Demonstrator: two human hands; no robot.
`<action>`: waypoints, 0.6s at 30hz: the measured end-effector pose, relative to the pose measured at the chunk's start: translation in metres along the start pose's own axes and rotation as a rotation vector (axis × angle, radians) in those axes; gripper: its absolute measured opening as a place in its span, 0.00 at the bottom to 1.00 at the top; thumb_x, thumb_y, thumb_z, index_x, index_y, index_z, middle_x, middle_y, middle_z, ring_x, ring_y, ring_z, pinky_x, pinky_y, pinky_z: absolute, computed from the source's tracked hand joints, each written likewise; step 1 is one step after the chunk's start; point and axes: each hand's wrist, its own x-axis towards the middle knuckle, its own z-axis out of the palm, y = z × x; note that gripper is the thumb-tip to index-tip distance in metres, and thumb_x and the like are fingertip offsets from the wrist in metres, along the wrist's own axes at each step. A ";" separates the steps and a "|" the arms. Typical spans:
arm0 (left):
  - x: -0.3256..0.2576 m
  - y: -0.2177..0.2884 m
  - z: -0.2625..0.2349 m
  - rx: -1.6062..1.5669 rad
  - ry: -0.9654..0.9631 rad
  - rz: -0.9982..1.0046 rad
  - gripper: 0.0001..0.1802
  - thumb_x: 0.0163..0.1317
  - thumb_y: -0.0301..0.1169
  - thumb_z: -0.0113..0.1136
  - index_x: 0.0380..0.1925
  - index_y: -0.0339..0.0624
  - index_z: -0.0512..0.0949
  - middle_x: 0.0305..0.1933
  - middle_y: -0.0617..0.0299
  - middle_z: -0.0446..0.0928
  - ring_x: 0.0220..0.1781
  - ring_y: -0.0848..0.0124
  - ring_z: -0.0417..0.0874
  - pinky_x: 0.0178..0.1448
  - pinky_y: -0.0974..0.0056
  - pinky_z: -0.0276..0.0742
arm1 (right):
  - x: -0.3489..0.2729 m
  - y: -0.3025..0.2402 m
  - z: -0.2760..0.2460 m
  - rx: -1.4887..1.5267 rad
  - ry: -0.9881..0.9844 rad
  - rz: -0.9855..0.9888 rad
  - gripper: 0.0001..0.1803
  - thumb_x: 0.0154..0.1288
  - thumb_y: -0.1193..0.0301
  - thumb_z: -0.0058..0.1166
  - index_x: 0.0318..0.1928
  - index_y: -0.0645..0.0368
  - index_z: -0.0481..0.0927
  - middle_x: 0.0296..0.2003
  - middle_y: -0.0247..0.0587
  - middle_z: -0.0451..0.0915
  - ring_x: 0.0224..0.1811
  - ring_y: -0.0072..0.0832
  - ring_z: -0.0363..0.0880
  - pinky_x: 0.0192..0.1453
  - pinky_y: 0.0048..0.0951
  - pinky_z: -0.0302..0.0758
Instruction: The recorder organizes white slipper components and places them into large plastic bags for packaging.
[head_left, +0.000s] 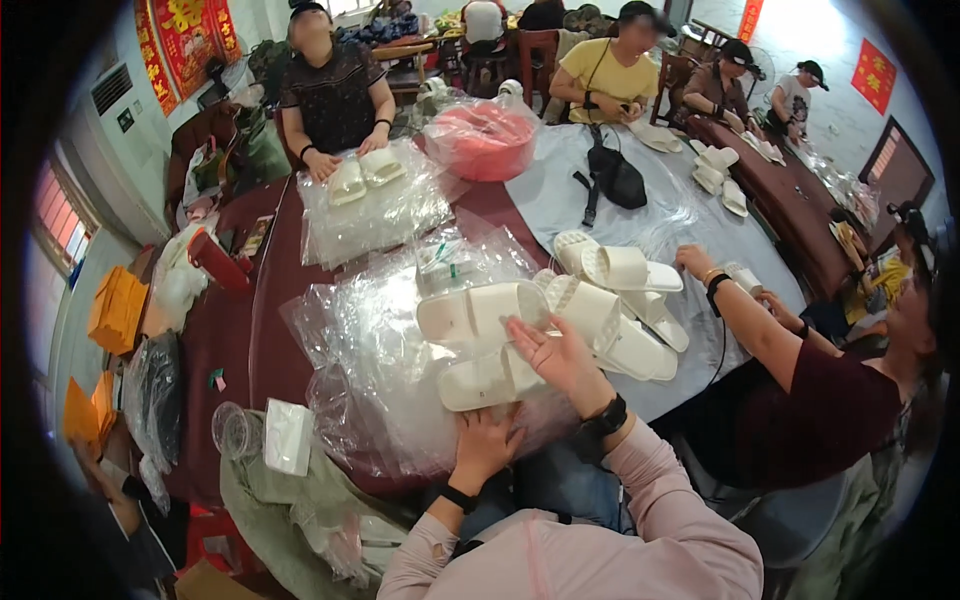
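A pair of cream slippers lies side by side in front of me, the far slipper [455, 318] and the near slipper [475, 385], on a stack of clear plastic bags [365, 345]. My right hand [560, 365] is at their strap end, fingers stretched out and palm partly showing; whether it presses on them I cannot tell. Fingers spread, my left hand [485, 445] rests flat on the bags, just below the near slipper's edge. To the right of the pair, more cream slippers [585, 310] are heaped on the pale sheet.
At my right a co-worker's hand [695, 262] is beside the slipper heap. Across the table another person handles slippers [365, 175] on bags. A red tub wrapped in plastic [480, 140], a black bag [617, 175], a red pitcher [220, 262] and a white box [288, 437] stand around.
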 end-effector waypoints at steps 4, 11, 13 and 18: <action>-0.004 0.000 -0.003 -0.067 -0.144 -0.073 0.30 0.59 0.51 0.49 0.63 0.64 0.63 0.60 0.39 0.62 0.60 0.38 0.62 0.62 0.32 0.51 | 0.001 0.030 -0.002 -0.742 0.104 -0.324 0.25 0.67 0.68 0.45 0.60 0.64 0.55 0.54 0.52 0.70 0.57 0.42 0.70 0.60 0.35 0.69; -0.004 0.000 0.001 0.092 0.002 -0.001 0.30 0.58 0.50 0.52 0.63 0.64 0.64 0.55 0.41 0.66 0.56 0.40 0.66 0.59 0.31 0.55 | 0.010 0.040 0.011 -2.356 0.016 -0.723 0.27 0.56 0.64 0.56 0.55 0.63 0.69 0.42 0.50 0.78 0.52 0.43 0.72 0.53 0.41 0.69; -0.002 0.001 -0.003 0.008 -0.018 -0.016 0.30 0.58 0.50 0.52 0.62 0.64 0.65 0.54 0.41 0.66 0.55 0.41 0.67 0.58 0.31 0.55 | 0.008 0.038 0.028 -2.384 0.201 -0.542 0.24 0.58 0.61 0.54 0.51 0.64 0.72 0.38 0.49 0.80 0.52 0.44 0.72 0.53 0.43 0.69; -0.001 -0.001 -0.001 0.042 0.031 0.011 0.31 0.57 0.50 0.52 0.63 0.64 0.64 0.52 0.40 0.67 0.55 0.41 0.66 0.58 0.32 0.56 | 0.015 0.037 0.037 -2.765 0.222 -1.140 0.16 0.51 0.61 0.56 0.36 0.60 0.77 0.32 0.44 0.79 0.41 0.37 0.73 0.45 0.38 0.67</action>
